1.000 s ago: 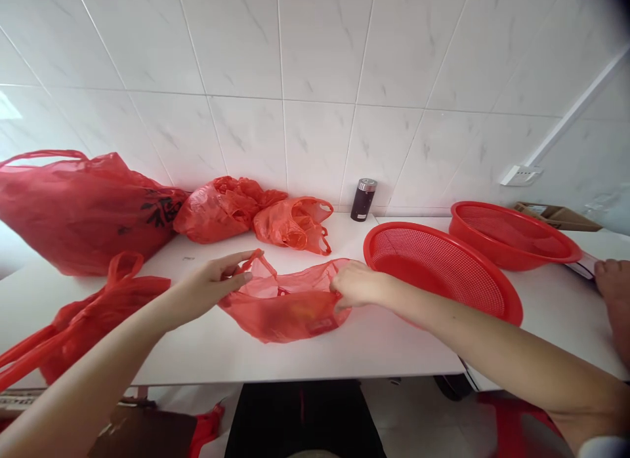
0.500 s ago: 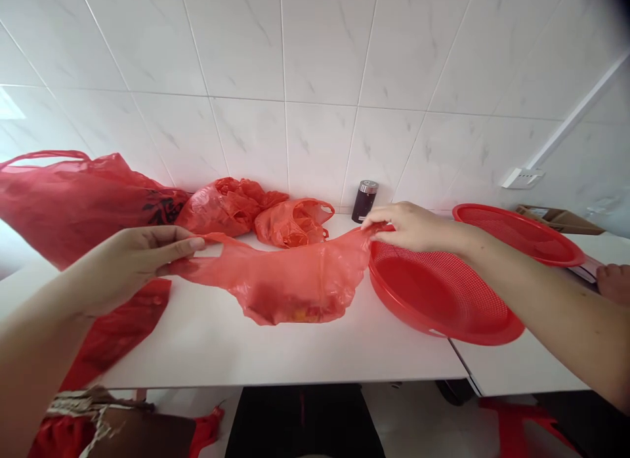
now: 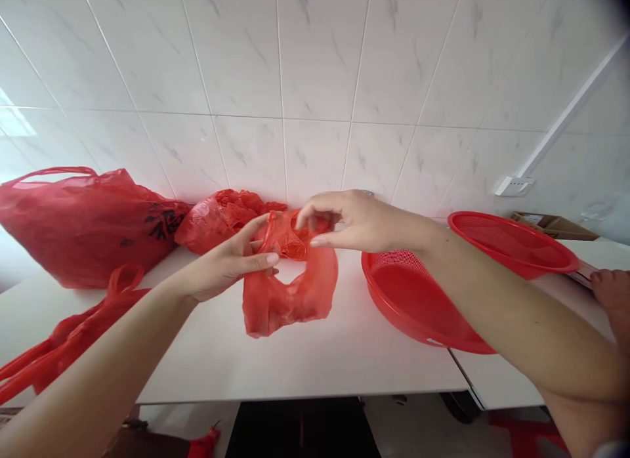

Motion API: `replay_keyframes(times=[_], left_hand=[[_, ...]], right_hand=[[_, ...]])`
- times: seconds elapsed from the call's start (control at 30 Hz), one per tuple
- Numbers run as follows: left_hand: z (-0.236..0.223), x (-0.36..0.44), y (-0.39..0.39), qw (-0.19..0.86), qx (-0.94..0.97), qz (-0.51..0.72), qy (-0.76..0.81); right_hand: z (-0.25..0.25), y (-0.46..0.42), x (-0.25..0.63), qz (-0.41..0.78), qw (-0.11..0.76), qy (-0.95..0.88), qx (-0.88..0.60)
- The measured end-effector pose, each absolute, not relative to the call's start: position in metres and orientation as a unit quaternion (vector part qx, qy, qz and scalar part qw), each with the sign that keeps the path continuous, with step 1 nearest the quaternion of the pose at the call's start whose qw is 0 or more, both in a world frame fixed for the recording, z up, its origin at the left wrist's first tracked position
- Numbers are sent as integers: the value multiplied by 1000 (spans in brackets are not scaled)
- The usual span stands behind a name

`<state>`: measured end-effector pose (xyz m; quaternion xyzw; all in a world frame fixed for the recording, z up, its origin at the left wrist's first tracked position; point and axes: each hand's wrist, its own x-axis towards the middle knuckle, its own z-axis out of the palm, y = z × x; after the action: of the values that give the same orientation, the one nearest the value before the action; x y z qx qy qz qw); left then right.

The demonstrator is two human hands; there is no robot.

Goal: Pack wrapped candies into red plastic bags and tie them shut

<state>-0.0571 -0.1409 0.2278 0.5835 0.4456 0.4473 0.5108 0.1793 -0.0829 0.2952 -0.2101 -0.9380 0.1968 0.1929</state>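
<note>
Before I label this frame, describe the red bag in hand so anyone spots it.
Find the white table, then its stretch left of the near red mesh basket. The bag has its handles raised to the left hand and right hand; the other red bags have no hand on them.

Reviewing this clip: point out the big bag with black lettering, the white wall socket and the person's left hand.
big bag (image 3: 88, 228): head view, its red side
wall socket (image 3: 514, 186): head view, front plate
left hand (image 3: 227, 264): head view, its back

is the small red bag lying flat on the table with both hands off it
No, the left hand grips the small red bag.
</note>
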Motion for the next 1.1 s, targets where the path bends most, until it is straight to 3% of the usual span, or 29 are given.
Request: replay_keyframes(times=[0.17, 0.3, 0.47, 0.6, 0.73, 0.87, 1.1], left_hand=[[218, -41, -133, 521, 636, 333, 461], [207, -40, -133, 529, 565, 365, 517], [199, -43, -130, 575, 484, 426, 503], [200, -43, -128, 595, 487, 435, 469], [205, -47, -127, 559, 581, 403, 433], [206, -48, -125, 427, 687, 328, 488], [182, -32, -115, -14, 762, 282, 583]], right_hand=[[283, -89, 130, 280, 212, -934, -65], [258, -75, 123, 301, 304, -893, -137], [227, -61, 141, 363, 221, -877, -225], [213, -83, 149, 308, 310, -865, -247], [206, -111, 151, 210, 299, -919, -147], [198, -98, 146, 247, 380, -877, -158], [154, -46, 121, 451, 382, -760, -271]])
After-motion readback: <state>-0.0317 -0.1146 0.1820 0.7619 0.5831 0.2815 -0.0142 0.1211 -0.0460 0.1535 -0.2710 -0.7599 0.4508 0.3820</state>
